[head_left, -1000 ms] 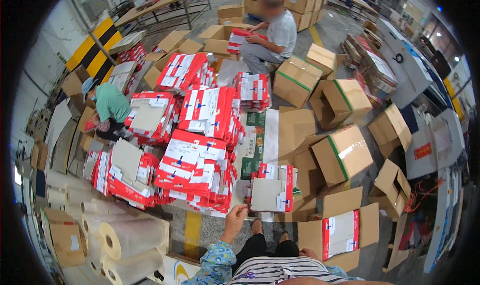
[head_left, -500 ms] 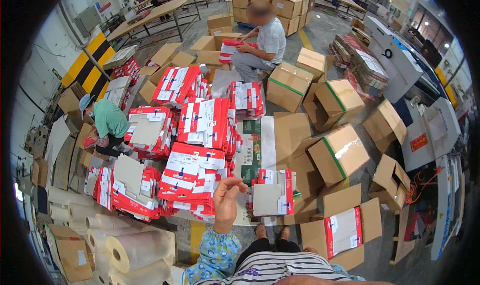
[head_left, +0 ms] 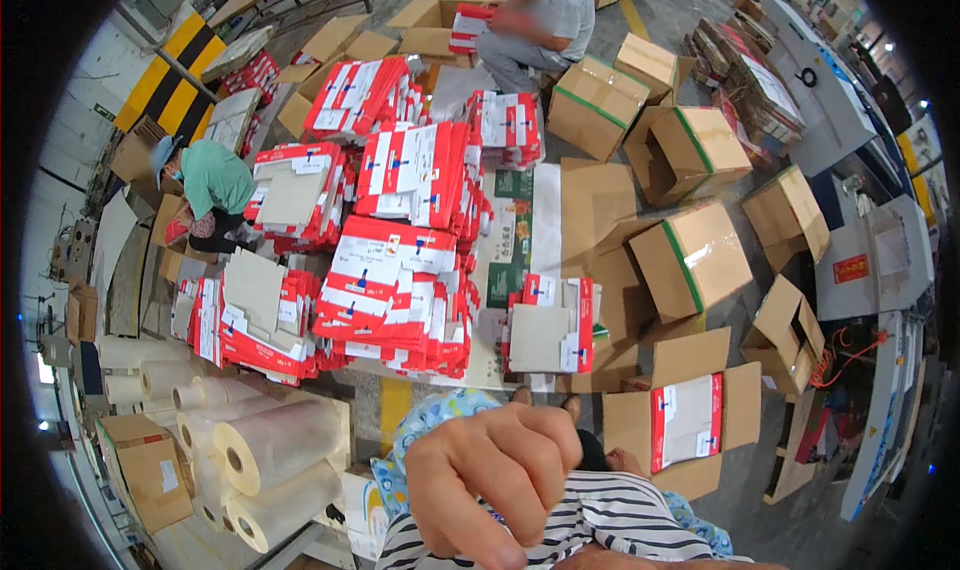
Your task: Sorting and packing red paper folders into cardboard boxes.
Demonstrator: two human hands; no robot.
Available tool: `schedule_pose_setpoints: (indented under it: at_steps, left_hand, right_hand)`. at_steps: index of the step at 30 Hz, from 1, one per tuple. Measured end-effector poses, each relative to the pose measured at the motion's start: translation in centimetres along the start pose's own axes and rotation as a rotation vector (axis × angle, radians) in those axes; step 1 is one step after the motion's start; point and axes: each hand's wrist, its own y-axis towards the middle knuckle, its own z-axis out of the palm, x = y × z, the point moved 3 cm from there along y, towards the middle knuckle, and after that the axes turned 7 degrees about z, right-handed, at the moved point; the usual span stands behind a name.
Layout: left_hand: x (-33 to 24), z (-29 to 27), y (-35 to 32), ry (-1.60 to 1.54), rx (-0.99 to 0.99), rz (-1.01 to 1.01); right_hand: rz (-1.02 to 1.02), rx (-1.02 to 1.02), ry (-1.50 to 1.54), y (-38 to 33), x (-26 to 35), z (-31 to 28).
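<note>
Raised close before me, my left hand [head_left: 490, 480] is curled with its knuckles up, and nothing shows in its fingers. A blue patterned sleeve [head_left: 435, 415] covers that wrist. My right hand [head_left: 625, 461] shows only in small part beside my striped shirt; its fingers are hidden. Nearest to it is an open carton [head_left: 627, 425] holding red and white printed card sleeves [head_left: 688, 420]. In front of my feet stands a small stack of red and white card pieces, with a plain grey board [head_left: 538, 337] on top.
Tall piles of red and white card [head_left: 385, 270] stand ahead and left. Film rolls [head_left: 290, 448] lie at lower left. Several open cartons [head_left: 690, 260] stand right. One person in green [head_left: 220, 180] crouches left; another in grey [head_left: 560, 15] sits at the far side.
My left hand has come up and nearer, its fingers now curled with the knuckles up. The view has tilted down, so the piles sit higher in it. The card stacks look unchanged.
</note>
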Motion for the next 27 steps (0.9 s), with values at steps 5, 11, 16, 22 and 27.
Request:
schedule_pose_setpoints:
  at_steps: [5,11,16,22,27]
  left_hand:
    - [1.5,-0.6,0.2,-0.102,0.145,-0.121]
    - [2.0,-0.4,1.3,-0.230,0.053,-0.138]
    - [1.9,0.0,0.5,-0.302,-0.020,-0.155]
    - [2.2,-1.7,0.6,-0.427,-0.029,-0.189]
    - [2.4,-1.8,0.7,-0.418,0.050,-0.208]
  right_hand:
    - [-0.070,0.000,0.038,-0.3,-0.9,0.6]
    - [0.058,-0.001,0.044,1.1,-3.3,1.3]
    - [0.042,0.036,0.042,-0.8,1.5,-0.8]
    - [0.060,0.022,0.005,-0.4,1.7,-0.6]
    - [0.065,0.048,0.081,-0.2,2.5,-0.3]
